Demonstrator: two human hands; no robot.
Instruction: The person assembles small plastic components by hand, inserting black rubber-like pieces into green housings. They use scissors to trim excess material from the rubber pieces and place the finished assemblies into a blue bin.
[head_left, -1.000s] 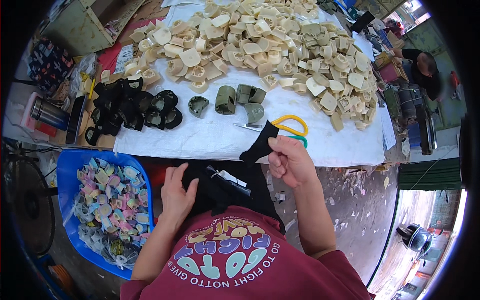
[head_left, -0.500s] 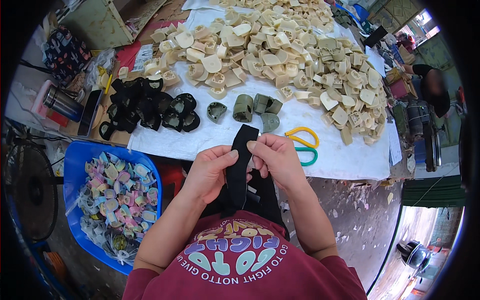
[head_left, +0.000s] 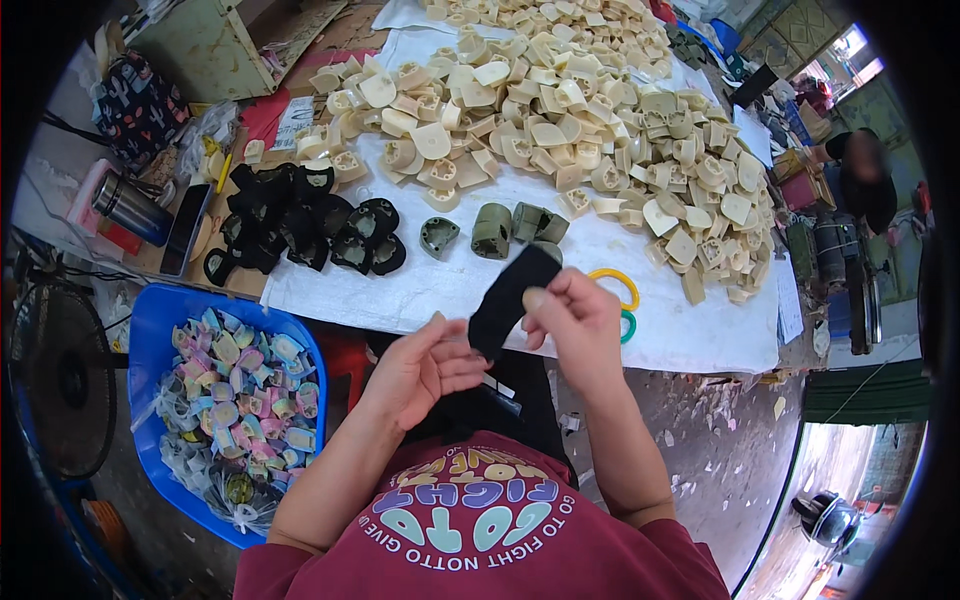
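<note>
- Above the bench's (head_left: pixel 700 340) near edge, my right hand (head_left: pixel 575 320) pinches a black fabric piece (head_left: pixel 512 297), tilted.
- My left hand (head_left: pixel 420 365) grips its lower end, fingers curled.
- Beige blocks (head_left: pixel 560 110) cover the bench beyond.

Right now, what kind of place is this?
Likely a small shoe-part workshop, open to the street. A white sheet carries a big pile of cream heel blocks and a black batch. A blue tub holds scraps. Both hands, left and right, hold a black strip.
</note>
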